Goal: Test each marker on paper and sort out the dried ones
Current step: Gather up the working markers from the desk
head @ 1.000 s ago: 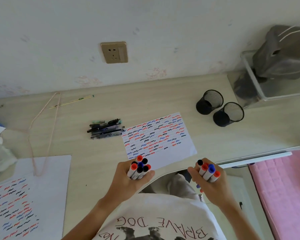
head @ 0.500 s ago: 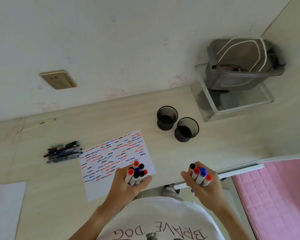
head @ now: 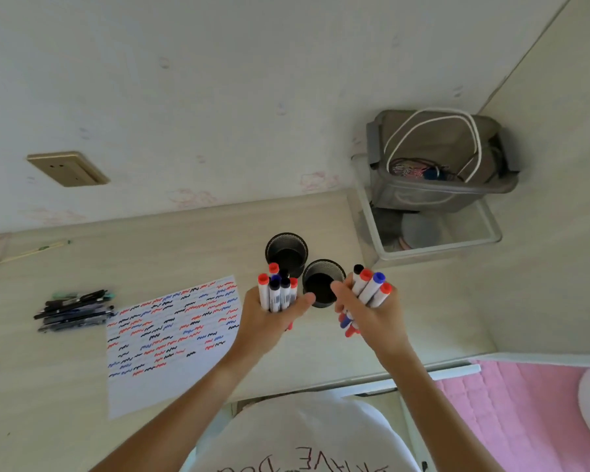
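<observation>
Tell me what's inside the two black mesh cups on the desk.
Far cup: only a dark interior shows, no markers visible. Near cup: also dark inside; its lower rim is covered by the left hand and right hand, each gripping markers.

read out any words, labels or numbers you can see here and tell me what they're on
White T-shirt: print cut off by the frame's lower edge and seen upside down, not legible.
Markers in left hand: barrel labels too small to read.
Test paper: only coloured squiggles, no words.

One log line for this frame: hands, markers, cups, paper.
left hand: grips marker bundle | right hand: grips second bundle | mesh cups: empty, beneath hands | test sheet: scribbled, flat on desk
</observation>
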